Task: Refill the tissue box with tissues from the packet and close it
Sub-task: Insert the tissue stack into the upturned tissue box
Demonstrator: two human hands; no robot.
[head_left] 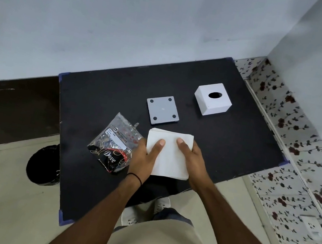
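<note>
A white stack of tissues [169, 155] is held over the near part of the black table [104, 94]. My left hand [145, 157] grips its left edge with the thumb on top, and my right hand [191, 159] grips its right edge the same way. The clear plastic packet [113, 145] lies crumpled just left of my left hand, looking emptied. The white tissue box [213, 100] with an oval slot on top stands at the far right. Its grey square base lid [162, 110], with four dark pads, lies apart from it, beyond the tissues.
A pale wall rises behind the table and a floral-patterned surface [299, 159] runs along the right. A black round bin [42, 165] stands on the floor at the table's left. My feet show under the table's near edge.
</note>
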